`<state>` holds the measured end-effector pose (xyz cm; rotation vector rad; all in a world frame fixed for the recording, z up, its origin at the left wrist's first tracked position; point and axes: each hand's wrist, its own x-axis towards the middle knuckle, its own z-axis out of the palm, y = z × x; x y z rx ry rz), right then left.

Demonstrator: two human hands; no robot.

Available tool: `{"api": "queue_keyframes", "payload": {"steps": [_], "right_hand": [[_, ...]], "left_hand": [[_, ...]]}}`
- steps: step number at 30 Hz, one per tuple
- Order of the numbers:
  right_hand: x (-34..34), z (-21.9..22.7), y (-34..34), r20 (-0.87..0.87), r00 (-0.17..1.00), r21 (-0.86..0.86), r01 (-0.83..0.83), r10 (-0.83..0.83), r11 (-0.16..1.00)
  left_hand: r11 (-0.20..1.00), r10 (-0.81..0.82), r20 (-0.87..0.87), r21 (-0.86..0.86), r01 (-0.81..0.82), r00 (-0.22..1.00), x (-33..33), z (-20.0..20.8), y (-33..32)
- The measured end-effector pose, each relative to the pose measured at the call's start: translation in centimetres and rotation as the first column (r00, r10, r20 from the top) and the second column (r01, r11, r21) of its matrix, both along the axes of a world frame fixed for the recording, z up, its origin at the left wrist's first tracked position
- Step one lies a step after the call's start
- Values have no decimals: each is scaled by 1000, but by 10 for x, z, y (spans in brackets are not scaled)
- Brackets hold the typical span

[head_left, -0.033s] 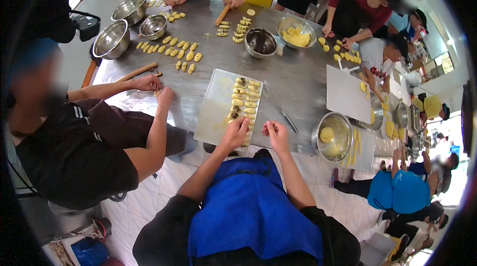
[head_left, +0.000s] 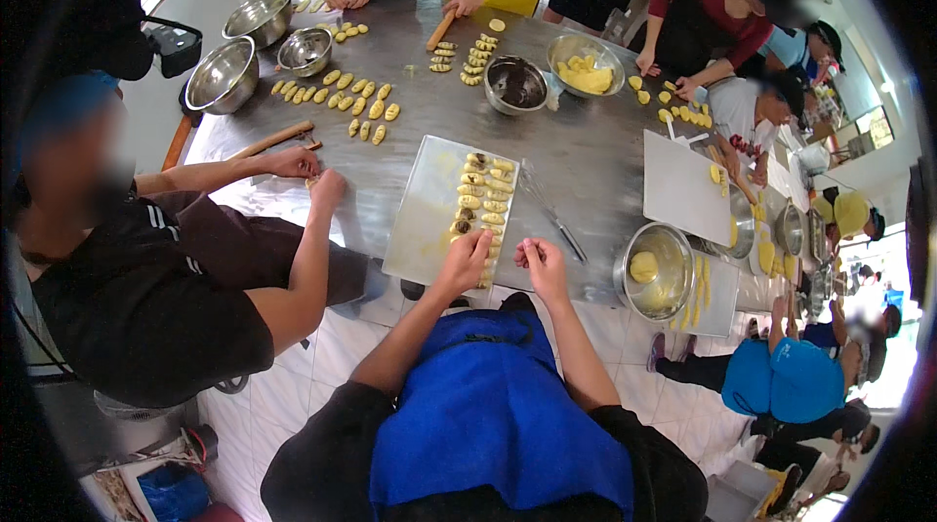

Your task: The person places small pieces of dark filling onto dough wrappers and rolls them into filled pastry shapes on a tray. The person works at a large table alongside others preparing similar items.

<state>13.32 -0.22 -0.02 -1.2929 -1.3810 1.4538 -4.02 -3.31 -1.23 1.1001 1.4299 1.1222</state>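
In front of me a pale rectangular tray lies at the table's near edge. Two columns of small yellow dough rolls run along its right side; several have slits and some show dark filling on top. My left hand is over the near end of the columns, thumb and fingers pressed together and hiding some rolls. Just right of the tray, my right hand is raised with curled, pinched fingers. Whatever either hand holds, if anything, is too small or hidden to make out. A wire whisk lies beyond my right hand.
A steel bowl with dough stands right, near a white board. Farther off are a bowl of dark filling and a bowl of yellow dough. At my left a co-worker's hands work near a rolling pin.
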Motion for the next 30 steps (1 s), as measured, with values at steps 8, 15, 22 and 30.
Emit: {"api": "queue_keyframes", "payload": {"steps": [8, 15, 22, 30], "right_hand": [[-4, 2, 5, 29, 1000, 72, 3, -5, 997], [18, -9, -3, -8, 994, 83, 109, -109, 991], [36, -6, -11, 13, 985, 53, 171, -172, 984], [38, -7, -14, -19, 984, 69, 177, -176, 982]], "left_hand": [[991, 5, -45, 131, 1, 999, -2, -21, 6], [993, -92, -93, 60, 98, 991, 6, 11, 9], [975, -205, -206, 44, 219, 957, 19, 6, 18], [972, -232, -163, 10, 237, 959, 25, 1, 12]]}}
